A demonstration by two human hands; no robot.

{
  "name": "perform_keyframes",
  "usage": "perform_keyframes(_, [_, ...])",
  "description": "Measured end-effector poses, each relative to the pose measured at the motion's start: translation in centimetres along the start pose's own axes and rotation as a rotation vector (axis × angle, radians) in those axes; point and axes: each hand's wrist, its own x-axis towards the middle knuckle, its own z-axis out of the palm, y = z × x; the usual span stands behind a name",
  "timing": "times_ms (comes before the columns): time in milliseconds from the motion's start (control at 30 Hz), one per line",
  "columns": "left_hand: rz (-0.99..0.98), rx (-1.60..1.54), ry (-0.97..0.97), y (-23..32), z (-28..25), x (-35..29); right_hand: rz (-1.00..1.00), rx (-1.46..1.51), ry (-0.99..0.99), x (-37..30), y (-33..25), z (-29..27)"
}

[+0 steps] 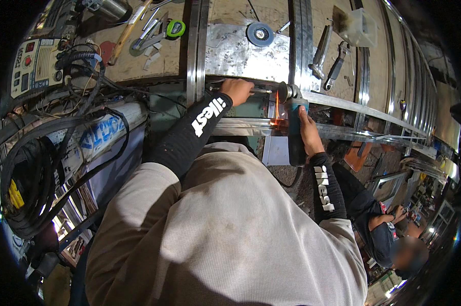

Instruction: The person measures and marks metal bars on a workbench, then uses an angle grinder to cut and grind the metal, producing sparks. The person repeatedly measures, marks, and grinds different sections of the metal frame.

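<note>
My right hand (310, 131) is closed around the body of a blue and black angle grinder (294, 130), held upright at the bench edge. Its disc (283, 92) faces left, and a streak of orange sparks falls below it toward a metal bar. My left hand (237, 92) has its fingers wrapped round a thin metal rod (261, 91). The rod's right end reaches the grinder's disc. Part of the rod is hidden inside the fist. Black sleeves cover both forearms.
On the bench lie a green tape measure (176, 29), a loose grinding disc (260, 34), an adjustable wrench (337, 66) and a clear plastic box (363, 29). A welding machine (38, 66) and coiled cables (29, 217) stand left. Metal tubes (195, 51) cross the bench. Another person (378, 224) sits at lower right.
</note>
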Motion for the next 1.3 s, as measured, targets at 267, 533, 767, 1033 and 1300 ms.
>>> perform_keyframes(267, [-0.013,0.001,0.015,0.0,0.4,0.2,-0.079,0.015,0.034,0.4,-0.1,0.4])
perform_keyframes(533, [0.01,0.01,0.037,0.0,0.4,0.0,-0.059,-0.008,0.039,0.1,-1.2,0.6])
perform_keyframes(767, [0.001,0.015,0.027,0.1,0.1,-0.1,-0.114,0.019,0.024,0.1,-1.0,0.8])
perform_keyframes(1033, [-0.007,0.017,0.024,0.2,0.0,-0.1,-0.061,-0.016,0.031,-0.8,0.9,0.4])
perform_keyframes(1300, [-0.023,-0.003,0.009,0.3,-0.2,-0.1,-0.046,0.012,0.058,-2.5,0.9,0.7])
